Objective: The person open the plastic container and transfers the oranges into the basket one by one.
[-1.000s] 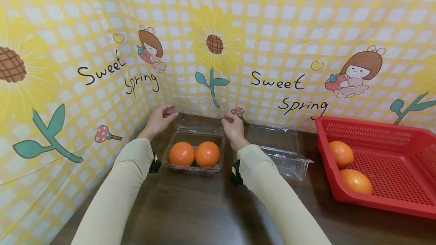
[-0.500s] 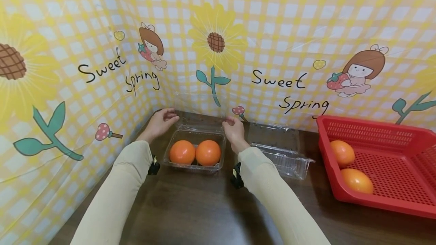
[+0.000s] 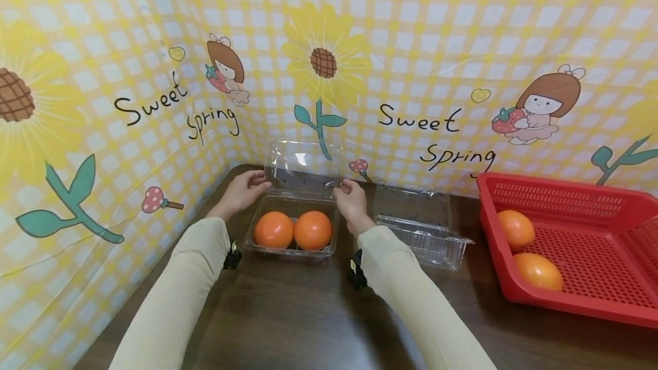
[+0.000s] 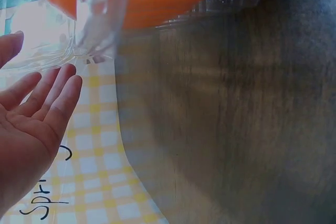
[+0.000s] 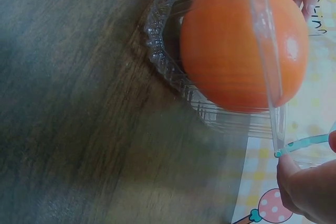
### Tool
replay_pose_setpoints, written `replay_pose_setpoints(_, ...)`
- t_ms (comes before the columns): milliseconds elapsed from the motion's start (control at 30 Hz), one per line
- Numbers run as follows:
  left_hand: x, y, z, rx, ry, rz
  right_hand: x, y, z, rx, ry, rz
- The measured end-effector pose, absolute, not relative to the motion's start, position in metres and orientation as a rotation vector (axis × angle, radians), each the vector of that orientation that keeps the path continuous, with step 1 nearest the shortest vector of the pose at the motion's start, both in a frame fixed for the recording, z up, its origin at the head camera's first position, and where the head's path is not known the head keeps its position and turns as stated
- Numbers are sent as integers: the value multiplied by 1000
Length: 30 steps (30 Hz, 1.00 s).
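Note:
In the head view, a clear plastic clamshell box (image 3: 290, 254) holds two oranges (image 3: 274, 230) side by side, its hinged lid (image 3: 303, 165) raised behind them. My left hand (image 3: 240, 192) is at the lid's left side, thumb apart from the fingers. Those fingers (image 4: 60, 90) look nearly straight in the left wrist view, their tips by the lid's corner. Along the lid's right edge, my right hand (image 3: 352, 201) has its thumb and bent fingers around the plastic. The right wrist view shows a fingertip (image 5: 284, 163) against that edge; the rest of the hand is partly out of frame.
Another clear plastic box (image 3: 432, 247) sits with its lid up to the right. Farther right, a red perforated basket (image 3: 591, 307) contains two oranges (image 3: 537, 272). A yellow checked cloth (image 3: 421, 44) hangs behind and left of the brown table (image 3: 288, 313).
The lid now stands out more clearly, with bright glare and a slightly different tilt. Both hands have shifted slightly down in the head view. The oranges and basket stay put.

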<state>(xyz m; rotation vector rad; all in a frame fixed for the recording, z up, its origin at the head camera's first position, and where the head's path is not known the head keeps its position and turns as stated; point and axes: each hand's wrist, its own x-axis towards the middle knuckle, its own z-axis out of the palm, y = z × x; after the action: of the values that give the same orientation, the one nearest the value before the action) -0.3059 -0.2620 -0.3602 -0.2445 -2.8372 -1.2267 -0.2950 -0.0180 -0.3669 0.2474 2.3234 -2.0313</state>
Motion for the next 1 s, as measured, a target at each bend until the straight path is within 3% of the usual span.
replay_pose_setpoints(433,-300,-264,-363,-263,-2877,-1181,-292,-20,-372,204,2332,-1981)
replay_pose_setpoints(1000,-288,-265,-365,-329,-2845,-1186,-274,-19,-369,-106,2563,-1711)
